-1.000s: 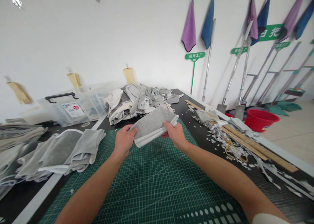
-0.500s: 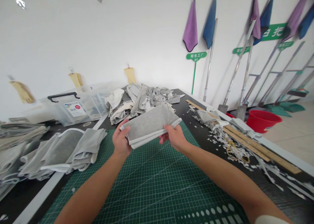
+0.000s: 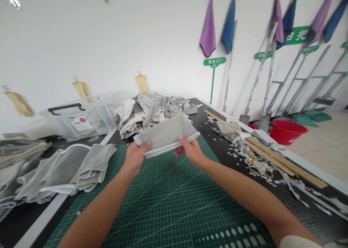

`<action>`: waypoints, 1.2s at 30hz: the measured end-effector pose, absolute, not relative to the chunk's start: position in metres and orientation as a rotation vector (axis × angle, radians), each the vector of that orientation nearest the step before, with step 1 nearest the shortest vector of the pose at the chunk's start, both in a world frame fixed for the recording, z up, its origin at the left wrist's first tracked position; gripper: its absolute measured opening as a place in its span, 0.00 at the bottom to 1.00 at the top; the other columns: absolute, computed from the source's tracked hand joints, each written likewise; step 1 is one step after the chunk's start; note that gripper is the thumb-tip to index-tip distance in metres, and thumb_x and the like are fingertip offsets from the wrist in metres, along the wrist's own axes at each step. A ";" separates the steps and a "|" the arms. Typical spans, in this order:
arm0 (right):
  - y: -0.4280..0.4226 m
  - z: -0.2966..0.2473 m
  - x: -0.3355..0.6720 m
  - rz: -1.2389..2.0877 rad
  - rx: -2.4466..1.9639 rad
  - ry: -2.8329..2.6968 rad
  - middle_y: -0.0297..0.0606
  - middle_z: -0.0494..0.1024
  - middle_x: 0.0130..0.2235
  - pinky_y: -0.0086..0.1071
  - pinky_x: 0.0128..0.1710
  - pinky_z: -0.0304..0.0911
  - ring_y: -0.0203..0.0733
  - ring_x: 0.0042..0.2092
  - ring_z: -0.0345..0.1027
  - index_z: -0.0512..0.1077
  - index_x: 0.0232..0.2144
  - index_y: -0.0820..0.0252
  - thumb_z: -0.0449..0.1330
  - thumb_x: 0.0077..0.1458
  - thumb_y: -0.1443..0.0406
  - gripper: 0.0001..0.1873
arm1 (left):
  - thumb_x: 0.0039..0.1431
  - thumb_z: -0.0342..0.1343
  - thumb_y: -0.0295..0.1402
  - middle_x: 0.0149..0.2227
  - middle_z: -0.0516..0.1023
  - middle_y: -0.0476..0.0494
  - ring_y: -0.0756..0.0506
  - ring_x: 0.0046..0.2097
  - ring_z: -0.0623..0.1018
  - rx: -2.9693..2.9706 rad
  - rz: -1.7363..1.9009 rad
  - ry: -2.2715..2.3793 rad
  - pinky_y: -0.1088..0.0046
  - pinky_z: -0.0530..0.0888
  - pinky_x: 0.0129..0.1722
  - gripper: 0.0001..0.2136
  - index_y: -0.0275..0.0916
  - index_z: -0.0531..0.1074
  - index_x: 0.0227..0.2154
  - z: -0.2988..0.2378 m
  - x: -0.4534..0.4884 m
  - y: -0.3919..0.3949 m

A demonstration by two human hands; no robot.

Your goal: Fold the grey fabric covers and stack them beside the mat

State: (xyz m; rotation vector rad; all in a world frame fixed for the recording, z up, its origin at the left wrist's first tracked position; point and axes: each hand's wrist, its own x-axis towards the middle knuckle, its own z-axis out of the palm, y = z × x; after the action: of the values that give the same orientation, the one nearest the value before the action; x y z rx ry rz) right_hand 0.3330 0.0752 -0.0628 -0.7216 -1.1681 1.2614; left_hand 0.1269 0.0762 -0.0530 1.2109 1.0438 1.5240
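A folded grey cloth (image 3: 167, 133) with pale edges is held up over the green cutting mat (image 3: 163, 197). My left hand (image 3: 135, 156) grips its left end, thumb on top and fingers underneath. At the lower right edge, my right hand (image 3: 192, 151) pinches the cloth between thumb and fingers; some fingertips show below it. Behind the cloth lies a loose heap of grey and white fabric pieces (image 3: 160, 108). Folded grey cloths (image 3: 92, 164) rest to the left, partly over the mat's edge.
A clear plastic box (image 3: 81, 119) with a black handle stands at the back left. Along the right edge lie wooden strips (image 3: 272, 157), fabric scraps (image 3: 239, 146) and gold-handled scissors (image 3: 254, 164). A red bucket (image 3: 288, 132) is on the floor beyond. Cloths and gloves hang on the wall.
The cloth's front edge has risen a little, and my left thumb has slid along its left end. The view has shifted slightly to the right. Both hands still hold the cloth.
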 end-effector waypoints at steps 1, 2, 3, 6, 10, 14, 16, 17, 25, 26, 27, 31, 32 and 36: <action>0.077 -0.067 0.333 1.273 -0.754 -1.192 0.35 0.73 0.24 0.26 0.17 0.64 0.36 0.22 0.69 0.66 0.33 0.63 0.56 0.51 0.51 0.19 | 0.43 0.64 0.37 0.29 0.77 0.46 0.50 0.27 0.74 1.241 1.516 1.063 0.71 0.73 0.32 0.20 0.34 0.73 0.39 -0.056 0.123 0.080; 0.080 -0.073 0.332 1.285 -0.792 -1.220 0.37 0.74 0.27 0.25 0.16 0.63 0.36 0.23 0.69 0.66 0.35 0.62 0.56 0.51 0.50 0.20 | 0.43 0.64 0.37 0.32 0.78 0.44 0.48 0.31 0.76 1.273 1.493 1.089 0.70 0.72 0.36 0.20 0.34 0.73 0.40 -0.061 0.119 0.083; 0.083 -0.081 0.332 1.299 -0.837 -1.255 0.38 0.75 0.29 0.24 0.16 0.62 0.35 0.23 0.69 0.67 0.36 0.62 0.55 0.52 0.49 0.22 | 0.42 0.63 0.37 0.34 0.78 0.43 0.47 0.34 0.76 1.300 1.451 1.130 0.69 0.72 0.38 0.20 0.34 0.74 0.40 -0.068 0.114 0.087; 0.091 -0.108 0.329 1.352 -1.005 -1.355 0.41 0.75 0.29 0.22 0.13 0.57 0.33 0.21 0.67 0.68 0.33 0.64 0.52 0.53 0.46 0.25 | 0.42 0.62 0.36 0.32 0.78 0.40 0.45 0.30 0.76 1.293 1.220 1.340 0.71 0.72 0.28 0.19 0.34 0.74 0.39 -0.093 0.103 0.099; 0.092 -0.135 0.325 1.297 -1.131 -1.513 0.38 0.75 0.25 0.22 0.12 0.50 0.29 0.17 0.61 0.67 0.29 0.64 0.48 0.55 0.46 0.26 | 0.42 0.60 0.33 0.23 0.76 0.42 0.46 0.22 0.73 1.187 1.035 1.538 0.73 0.67 0.18 0.14 0.33 0.74 0.34 -0.117 0.093 0.109; 0.083 -0.135 0.325 0.967 -1.085 -1.721 0.35 0.73 0.24 0.27 0.22 0.59 0.33 0.23 0.64 0.69 0.26 0.62 0.46 0.58 0.51 0.23 | 0.41 0.60 0.33 0.22 0.75 0.42 0.47 0.21 0.73 1.205 1.048 1.552 0.75 0.66 0.17 0.11 0.34 0.74 0.30 -0.117 0.088 0.109; 0.079 -0.130 0.328 0.679 -1.079 -1.774 0.37 0.74 0.27 0.32 0.33 0.63 0.37 0.31 0.67 0.70 0.27 0.61 0.49 0.58 0.55 0.19 | 0.41 0.60 0.33 0.20 0.75 0.42 0.47 0.19 0.72 1.223 1.017 1.541 0.75 0.65 0.16 0.10 0.34 0.73 0.29 -0.112 0.088 0.106; 0.077 -0.127 0.329 0.560 -1.059 -1.784 0.38 0.75 0.31 0.35 0.39 0.63 0.40 0.36 0.68 0.71 0.29 0.60 0.50 0.58 0.57 0.16 | 0.42 0.59 0.33 0.19 0.75 0.43 0.47 0.19 0.72 1.239 0.997 1.529 0.75 0.64 0.16 0.10 0.34 0.73 0.28 -0.108 0.088 0.104; 0.079 -0.115 0.339 0.220 -0.949 -2.034 0.48 0.61 0.59 0.48 0.59 0.44 0.48 0.63 0.42 0.66 0.51 0.62 0.52 0.57 0.56 0.23 | 0.43 0.61 0.33 0.35 0.77 0.42 0.44 0.33 0.76 1.528 1.089 1.362 0.70 0.72 0.33 0.20 0.36 0.71 0.42 -0.077 0.099 0.086; 0.079 -0.115 0.339 0.232 -0.977 -2.096 0.49 0.59 0.60 0.49 0.60 0.42 0.49 0.64 0.41 0.65 0.52 0.62 0.51 0.57 0.54 0.25 | 0.42 0.62 0.33 0.41 0.76 0.40 0.42 0.40 0.76 1.568 1.139 1.376 0.67 0.71 0.40 0.24 0.36 0.69 0.46 -0.074 0.101 0.084; 0.077 -0.116 0.339 0.254 -1.009 -2.155 0.48 0.59 0.60 0.50 0.60 0.41 0.49 0.64 0.41 0.64 0.52 0.62 0.50 0.58 0.53 0.26 | 0.42 0.62 0.33 0.46 0.74 0.38 0.41 0.45 0.74 1.600 1.186 1.402 0.66 0.69 0.46 0.28 0.36 0.66 0.50 -0.071 0.103 0.082; 0.069 -0.120 0.336 0.353 -1.071 -2.345 0.47 0.61 0.59 0.52 0.59 0.38 0.49 0.62 0.49 0.64 0.54 0.59 0.41 0.61 0.53 0.26 | 0.43 0.62 0.32 0.58 0.63 0.37 0.39 0.57 0.64 1.663 1.248 1.482 0.64 0.57 0.57 0.33 0.38 0.61 0.56 -0.065 0.108 0.078; 0.066 -0.120 0.335 0.360 -1.054 -2.380 0.47 0.62 0.59 0.52 0.59 0.38 0.49 0.61 0.50 0.63 0.54 0.59 0.40 0.62 0.53 0.26 | 0.43 0.62 0.32 0.59 0.62 0.38 0.39 0.58 0.62 1.671 1.236 1.494 0.64 0.55 0.58 0.33 0.38 0.61 0.56 -0.064 0.108 0.077; 0.059 -0.122 0.332 0.327 -0.903 -2.520 0.49 0.60 0.59 0.52 0.59 0.36 0.51 0.61 0.51 0.59 0.58 0.62 0.43 0.59 0.50 0.31 | 0.44 0.61 0.31 0.59 0.61 0.40 0.38 0.60 0.60 1.666 1.185 1.499 0.62 0.53 0.59 0.32 0.41 0.62 0.56 -0.063 0.109 0.077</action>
State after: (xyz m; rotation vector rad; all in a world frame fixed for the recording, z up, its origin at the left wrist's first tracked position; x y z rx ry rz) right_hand 0.3325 0.0591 -0.1224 -0.9034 -2.5202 0.3273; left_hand 0.1085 0.0771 -0.0631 1.6665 1.4992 1.1845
